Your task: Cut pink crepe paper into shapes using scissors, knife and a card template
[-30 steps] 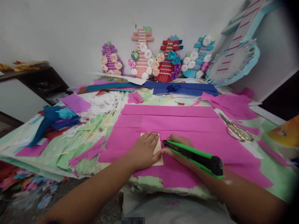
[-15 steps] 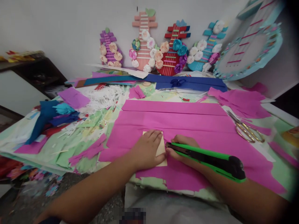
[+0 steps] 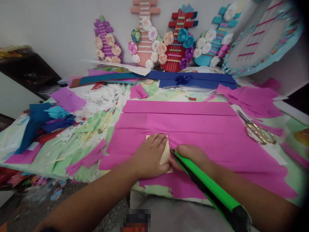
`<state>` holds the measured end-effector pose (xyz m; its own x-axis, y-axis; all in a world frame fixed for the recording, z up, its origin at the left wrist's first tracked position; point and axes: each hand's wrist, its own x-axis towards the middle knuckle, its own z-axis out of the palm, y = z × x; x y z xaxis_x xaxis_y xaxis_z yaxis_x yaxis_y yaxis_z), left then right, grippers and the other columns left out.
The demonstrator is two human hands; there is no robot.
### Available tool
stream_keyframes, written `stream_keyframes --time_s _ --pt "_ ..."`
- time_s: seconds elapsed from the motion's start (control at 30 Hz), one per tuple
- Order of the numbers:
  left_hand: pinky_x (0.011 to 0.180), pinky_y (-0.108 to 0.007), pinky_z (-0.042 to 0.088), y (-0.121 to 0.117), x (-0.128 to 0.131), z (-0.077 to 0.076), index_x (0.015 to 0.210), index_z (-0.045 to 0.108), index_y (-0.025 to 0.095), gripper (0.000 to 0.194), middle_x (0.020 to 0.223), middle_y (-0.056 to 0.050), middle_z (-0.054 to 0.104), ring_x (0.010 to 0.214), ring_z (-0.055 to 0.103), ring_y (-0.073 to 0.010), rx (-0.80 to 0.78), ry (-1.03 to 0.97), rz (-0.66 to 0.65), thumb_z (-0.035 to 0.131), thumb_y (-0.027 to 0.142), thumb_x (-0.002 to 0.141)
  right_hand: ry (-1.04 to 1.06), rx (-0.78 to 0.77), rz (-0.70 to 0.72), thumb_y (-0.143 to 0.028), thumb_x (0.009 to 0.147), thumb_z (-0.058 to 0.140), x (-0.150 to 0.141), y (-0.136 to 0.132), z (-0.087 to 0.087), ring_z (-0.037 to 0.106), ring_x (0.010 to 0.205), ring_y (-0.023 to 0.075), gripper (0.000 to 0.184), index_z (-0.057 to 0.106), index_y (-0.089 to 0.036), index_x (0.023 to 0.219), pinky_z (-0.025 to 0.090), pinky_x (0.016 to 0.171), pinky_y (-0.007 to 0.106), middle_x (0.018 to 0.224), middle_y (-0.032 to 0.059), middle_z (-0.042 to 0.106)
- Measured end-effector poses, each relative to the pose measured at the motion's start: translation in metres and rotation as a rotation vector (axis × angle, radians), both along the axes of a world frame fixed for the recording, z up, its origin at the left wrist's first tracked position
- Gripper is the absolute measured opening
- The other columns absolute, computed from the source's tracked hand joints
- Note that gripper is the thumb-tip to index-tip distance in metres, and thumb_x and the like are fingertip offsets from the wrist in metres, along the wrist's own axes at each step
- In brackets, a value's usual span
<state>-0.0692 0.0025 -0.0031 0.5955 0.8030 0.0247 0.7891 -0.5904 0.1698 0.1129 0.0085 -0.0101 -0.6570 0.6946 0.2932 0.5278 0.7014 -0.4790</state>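
Note:
My left hand lies flat with its fingers stretched out, pressing a small cream-coloured card onto a sheet of magenta crepe paper. Just to its right, my right hand grips a long green and black utility knife near its front end. The knife's tip sits close beside the card's right edge. Its blade is too small to make out. From the fingers, the knife's body slants down to the right toward my forearm.
Gold-handled scissors lie at the right. Magenta scraps, tangled white string and a blue folded strip surround the sheet. Flower-trimmed paper guitars, including a red one, lean against the wall.
The back end of the knife has swung down toward me, and its body has rolled. My right hand has turned with it. My left hand stays on the card; the view has shifted slightly.

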Motion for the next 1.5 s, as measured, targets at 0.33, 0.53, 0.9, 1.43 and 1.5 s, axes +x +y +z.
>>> stream_keyframes --time_s 0.33,0.53,0.9,1.43,1.5 --pt "0.101 -0.041 0.019 0.0 -0.002 -0.003 0.127 0.031 0.006 0.07 0.133 -0.016 0.032 0.122 0.024 -0.029 -0.036 -0.011 -0.001 0.039 0.051 0.074 -0.005 0.035 -0.137 -0.039 0.074 0.048 0.003 0.002 0.0 0.038 0.043 0.0063 0.027 0.039 -0.019 0.058 0.024 0.042 0.021 0.047 -0.0038 0.045" --pt "0.1 -0.041 0.019 0.0 -0.002 -0.002 0.127 0.031 0.006 0.071 0.132 -0.016 0.033 0.122 0.024 -0.0291 -0.035 -0.022 0.0 0.04 0.052 0.073 -0.022 0.037 -0.137 -0.039 0.074 0.047 0.002 0.001 0.0 0.038 0.042 0.0067 0.028 0.04 -0.019 0.056 0.026 0.042 0.021 0.047 -0.0032 0.046" --pt "0.1 -0.041 0.02 0.001 -0.001 -0.002 0.126 0.032 0.006 0.068 0.131 -0.016 0.034 0.121 0.025 -0.0286 -0.026 -0.025 -0.006 0.041 0.048 0.073 -0.022 -0.004 -0.114 -0.038 0.075 0.046 0.001 0.003 0.0 0.039 0.043 0.0067 0.028 0.04 -0.019 0.057 0.026 0.042 0.021 0.048 -0.0031 0.047" --pt "0.098 -0.043 0.022 0.001 0.0 0.001 0.127 0.032 0.005 0.073 0.131 -0.016 0.034 0.12 0.027 -0.0299 -0.04 0.002 0.007 0.035 0.056 0.074 0.014 -0.011 -0.212 -0.046 0.07 0.051 0.001 0.0 0.007 0.041 0.041 0.0072 0.032 0.042 -0.019 0.055 0.027 0.04 0.02 0.046 -0.0025 0.048" --pt "0.098 -0.043 0.022 0.001 0.0 0.002 0.127 0.032 0.005 0.074 0.131 -0.017 0.035 0.12 0.027 -0.03 -0.042 0.006 0.003 0.034 0.056 0.074 0.019 -0.038 -0.223 -0.046 0.069 0.052 0.0 0.0 0.01 0.041 0.041 0.0071 0.032 0.044 -0.018 0.056 0.028 0.04 0.019 0.046 -0.0024 0.049"
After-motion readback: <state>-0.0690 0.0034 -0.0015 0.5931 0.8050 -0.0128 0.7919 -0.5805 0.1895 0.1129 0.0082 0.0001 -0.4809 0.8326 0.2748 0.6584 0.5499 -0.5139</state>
